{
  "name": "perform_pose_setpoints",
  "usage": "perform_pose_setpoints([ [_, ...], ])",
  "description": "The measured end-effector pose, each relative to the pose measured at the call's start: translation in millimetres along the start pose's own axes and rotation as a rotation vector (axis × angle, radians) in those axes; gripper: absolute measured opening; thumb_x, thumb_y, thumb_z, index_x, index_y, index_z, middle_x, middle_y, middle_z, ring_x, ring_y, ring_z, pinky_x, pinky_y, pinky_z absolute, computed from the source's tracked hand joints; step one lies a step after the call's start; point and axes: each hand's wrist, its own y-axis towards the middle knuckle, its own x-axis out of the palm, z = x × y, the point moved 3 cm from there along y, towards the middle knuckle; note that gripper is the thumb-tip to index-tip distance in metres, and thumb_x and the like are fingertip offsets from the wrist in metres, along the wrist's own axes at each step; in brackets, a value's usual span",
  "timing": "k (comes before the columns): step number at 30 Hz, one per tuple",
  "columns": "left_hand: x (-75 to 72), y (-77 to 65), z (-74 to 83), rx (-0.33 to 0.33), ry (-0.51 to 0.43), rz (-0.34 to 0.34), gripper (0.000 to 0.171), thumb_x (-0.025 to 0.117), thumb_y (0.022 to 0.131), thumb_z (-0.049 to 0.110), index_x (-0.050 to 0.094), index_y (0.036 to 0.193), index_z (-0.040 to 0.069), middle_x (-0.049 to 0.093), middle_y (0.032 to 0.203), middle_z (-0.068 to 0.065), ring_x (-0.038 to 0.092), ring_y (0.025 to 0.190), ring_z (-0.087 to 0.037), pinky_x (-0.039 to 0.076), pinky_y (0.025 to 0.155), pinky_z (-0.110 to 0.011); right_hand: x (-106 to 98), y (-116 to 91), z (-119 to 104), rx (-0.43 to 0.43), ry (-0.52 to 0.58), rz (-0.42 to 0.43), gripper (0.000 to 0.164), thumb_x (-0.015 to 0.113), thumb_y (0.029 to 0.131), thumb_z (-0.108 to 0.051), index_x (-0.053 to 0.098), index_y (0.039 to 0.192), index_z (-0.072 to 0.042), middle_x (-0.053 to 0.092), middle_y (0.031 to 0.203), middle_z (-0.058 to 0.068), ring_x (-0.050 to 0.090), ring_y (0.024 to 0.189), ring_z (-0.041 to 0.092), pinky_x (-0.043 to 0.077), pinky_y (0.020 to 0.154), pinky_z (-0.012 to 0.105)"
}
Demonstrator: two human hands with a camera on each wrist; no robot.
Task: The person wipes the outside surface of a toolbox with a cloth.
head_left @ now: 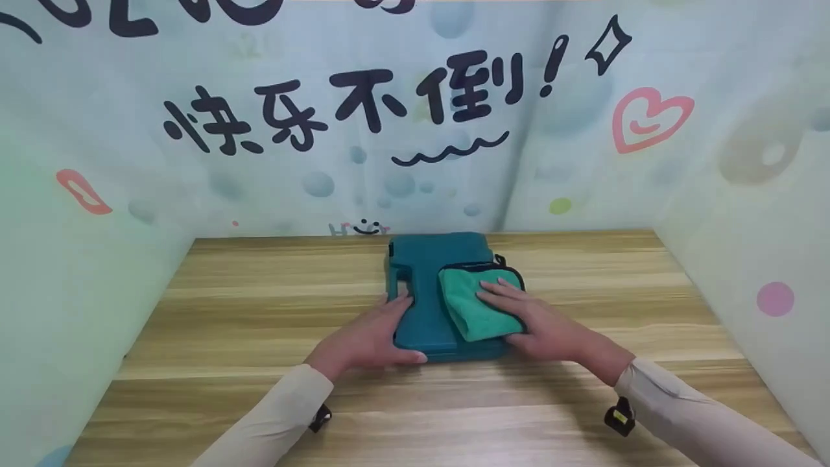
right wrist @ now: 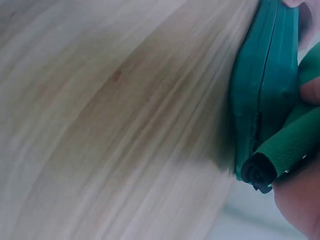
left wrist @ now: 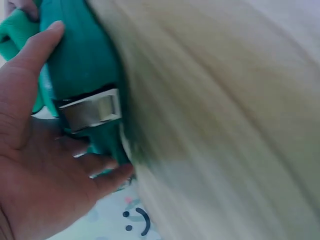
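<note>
A teal hard plastic case [head_left: 428, 311] lies flat on the wooden table, its handle gap on the left side. My left hand [head_left: 369, 340] holds the case by its near left corner, thumb along the near edge and fingers at the handle side. In the left wrist view, a metal latch [left wrist: 91, 111] shows between that thumb and the fingers. A folded green cloth [head_left: 468, 305] with black edging covers the case's right part. My right hand [head_left: 551, 329] grips this cloth at the case's right edge, fingers spread over the top and thumb low at the near side.
The wooden table [head_left: 259, 311] extends around the case, most of it to the left and right. A printed cloth backdrop [head_left: 285, 188] with writing stands behind the far edge, close to the case's far end. Similar printed walls flank both sides.
</note>
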Motion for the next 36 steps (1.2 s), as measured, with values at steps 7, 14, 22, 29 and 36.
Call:
perform_pose_setpoints([
  [7,-5.6,11.6,27.5,-0.011,0.161,-0.031,0.11,0.067,0.082,0.073,0.017,0.165,0.021,-0.001,0.17,-0.007,-0.003,0.151,-0.043,0.019,0.115,-0.059,-2,8,13,0.085,0.107,0.163,0.073,0.066,0.092,0.003,0.035,0.158,-0.005,0.027,0.164,0.015,0.027,0.146,0.04,0.028,0.112,0.06],
  [14,1.7,37.2,57.5,-0.009,0.228,-0.093,0.105,0.071,0.082,0.07,0.021,0.164,0.029,-0.006,0.169,-0.012,-0.004,0.146,-0.056,0.017,0.113,-0.066,-7,23,28,0.182,0.353,0.274,0.058,0.055,0.104,-0.007,0.032,0.157,-0.001,0.041,0.154,0.02,0.042,0.135,0.036,0.029,0.113,0.057],
  [22,9.7,41.9,63.5,-0.041,0.265,-0.103,0.103,0.074,0.081,0.066,0.018,0.163,0.04,-0.01,0.168,-0.015,-0.002,0.141,-0.065,0.021,0.11,-0.068,-14,44,44,0.407,0.577,0.361,0.046,0.046,0.108,-0.018,0.042,0.146,0.007,0.049,0.143,0.02,0.045,0.126,0.033,0.031,0.112,0.054],
  [29,10.5,34.6,57.9,0.004,0.236,-0.09,0.101,0.075,0.083,0.063,0.019,0.163,0.039,-0.01,0.168,-0.015,-0.002,0.14,-0.065,0.02,0.112,-0.067,-14,68,50,0.525,0.692,0.449,0.053,0.045,0.11,-0.031,0.038,0.148,0.004,0.043,0.148,0.02,0.04,0.133,0.034,0.026,0.114,0.055],
  [36,9.6,28.7,54.0,0.028,0.227,-0.095,0.099,0.075,0.083,0.063,0.019,0.163,0.04,-0.011,0.168,-0.013,-0.002,0.141,-0.064,0.017,0.113,-0.065,-8,82,58,0.511,0.715,0.465,0.059,0.051,0.107,-0.034,0.035,0.151,0.001,0.042,0.15,0.018,0.039,0.135,0.034,0.025,0.115,0.055],
])
